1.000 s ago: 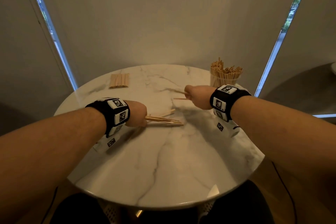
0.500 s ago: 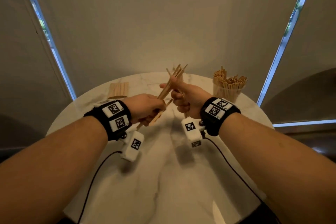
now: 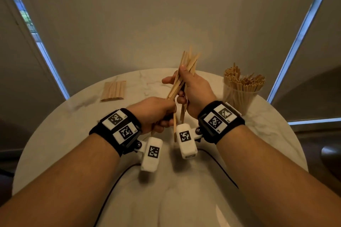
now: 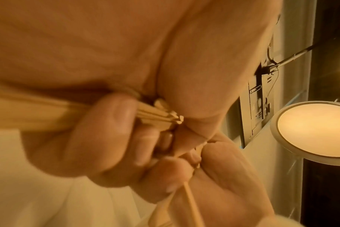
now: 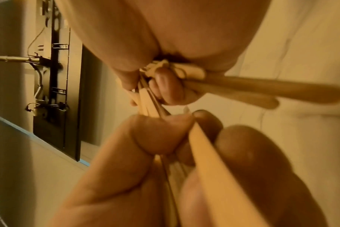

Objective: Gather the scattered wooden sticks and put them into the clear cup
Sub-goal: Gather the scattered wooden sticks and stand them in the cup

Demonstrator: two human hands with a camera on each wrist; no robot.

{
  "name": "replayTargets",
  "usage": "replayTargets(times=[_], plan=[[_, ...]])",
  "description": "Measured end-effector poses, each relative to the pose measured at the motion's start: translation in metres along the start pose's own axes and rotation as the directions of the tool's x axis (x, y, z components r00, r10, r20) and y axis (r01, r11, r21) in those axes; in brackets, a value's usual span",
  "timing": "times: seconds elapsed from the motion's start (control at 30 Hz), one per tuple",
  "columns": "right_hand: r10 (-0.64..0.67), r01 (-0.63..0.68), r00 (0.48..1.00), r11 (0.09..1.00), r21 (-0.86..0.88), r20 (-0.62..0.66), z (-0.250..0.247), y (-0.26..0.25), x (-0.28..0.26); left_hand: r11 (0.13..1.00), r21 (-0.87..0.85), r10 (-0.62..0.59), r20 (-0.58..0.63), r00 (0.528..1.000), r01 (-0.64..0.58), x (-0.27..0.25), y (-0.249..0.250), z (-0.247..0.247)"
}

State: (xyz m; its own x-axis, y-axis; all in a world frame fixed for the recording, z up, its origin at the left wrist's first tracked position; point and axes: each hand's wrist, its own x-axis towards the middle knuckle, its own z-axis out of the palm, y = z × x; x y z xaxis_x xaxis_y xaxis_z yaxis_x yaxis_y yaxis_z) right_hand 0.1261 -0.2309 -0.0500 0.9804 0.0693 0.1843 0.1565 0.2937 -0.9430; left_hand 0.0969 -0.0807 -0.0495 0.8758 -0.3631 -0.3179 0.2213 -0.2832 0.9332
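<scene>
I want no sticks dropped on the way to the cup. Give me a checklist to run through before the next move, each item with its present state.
1. Right hand grips the bundle of sticks: ok.
2. Left hand grips the bundle's lower end: ok.
3. Sticks aligned in the bundle: not ok; the tips fan out and one hangs low.
4. Clear cup upright on the table, to the right: ok.
5. Room in the cup: cannot tell; it already looks packed.
6. All sticks gathered: not ok; a flat row of sticks lies far left.
</scene>
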Motion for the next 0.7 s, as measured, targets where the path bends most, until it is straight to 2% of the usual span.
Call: replayTargets(times=[0.1,0.23,0.33,0.4,0.5,0.57,0.7], plan=[[-0.013,0.015,0.998,0.999,0.036,-0.060,-0.002,0.003,0.002,0.999,-0.046,-0.008,0.029,1.000,0.009,0.004,0.001,0.000],[0.036,-0.004,0.993,0.963,0.270,-0.112,-0.006,0.004,0.005,0.998,-0.059,-0.030,0.144,0.989,0.039,0.004,-0.003,-0.004],[0.082,0.001,0.990,0.820,0.572,-0.118,-0.011,0.002,0.007,0.998,-0.046,-0.032,0.193,0.981,0.041,0.005,-0.013,-0.009],[0.068,0.044,0.987,0.749,0.661,-0.142,-0.015,-0.001,0.009,0.998,-0.053,-0.009,0.192,0.981,0.019,0.005,-0.021,-0.015],[0.006,0.154,0.972,0.736,0.660,-0.234,-0.021,-0.006,0.012,0.998,-0.043,0.047,0.166,0.985,-0.041,0.002,-0.029,-0.028],[-0.032,0.214,0.958,0.745,0.632,-0.287,-0.023,-0.009,0.013,0.998,-0.017,0.059,0.098,0.993,-0.058,0.000,-0.032,-0.039],[-0.066,0.243,0.947,0.789,0.564,-0.315,-0.026,-0.009,0.012,0.986,-0.156,0.058,0.016,0.998,-0.055,0.000,-0.032,-0.050]])
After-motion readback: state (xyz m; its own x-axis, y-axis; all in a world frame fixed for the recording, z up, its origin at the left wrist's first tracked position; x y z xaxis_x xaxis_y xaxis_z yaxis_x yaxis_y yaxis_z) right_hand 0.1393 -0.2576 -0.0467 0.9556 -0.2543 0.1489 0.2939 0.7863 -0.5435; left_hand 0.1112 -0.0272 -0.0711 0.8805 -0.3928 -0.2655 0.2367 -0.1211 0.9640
